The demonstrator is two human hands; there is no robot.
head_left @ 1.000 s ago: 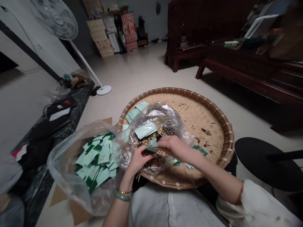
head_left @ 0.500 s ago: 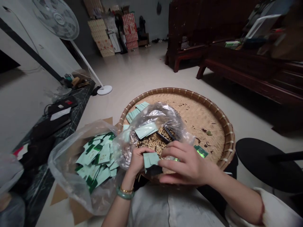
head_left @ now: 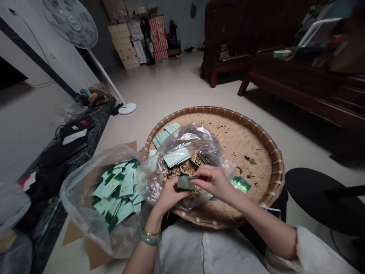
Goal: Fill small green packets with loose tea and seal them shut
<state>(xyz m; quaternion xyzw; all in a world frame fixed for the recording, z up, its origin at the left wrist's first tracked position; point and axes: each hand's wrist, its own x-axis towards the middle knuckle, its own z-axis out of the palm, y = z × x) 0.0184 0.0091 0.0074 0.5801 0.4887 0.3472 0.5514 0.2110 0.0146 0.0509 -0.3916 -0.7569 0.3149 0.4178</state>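
Observation:
My left hand (head_left: 167,196), with a jade bangle on its wrist, holds a small green sachet (head_left: 185,183) between thumb and fingers. My right hand (head_left: 213,180) pinches the sachet's upper right edge. Both hands are over a clear plastic bag (head_left: 195,131) holding a loose grainy mix (head_left: 184,168) of pale and dark bits. A fan of flat light-green sachets (head_left: 176,156) rests on the mix. Beside it lies a dark narrow tool (head_left: 204,158), partly hidden by my right hand. The bag sits on a round woven bamboo tray (head_left: 238,133).
To the left, a large plastic bag (head_left: 76,205) in a cardboard box holds many green sachets (head_left: 125,186). More sachets (head_left: 167,134) lie at the tray's far left, and shiny green ones (head_left: 241,183) at the right. A standing fan (head_left: 74,24), dark wooden furniture (head_left: 285,80) and a round black base (head_left: 319,198) stand around.
My right hand, spread beside the sachet before, has moved up and now pinches its edge. The sachet has been raised and tilted in my left hand, showing a darker face.

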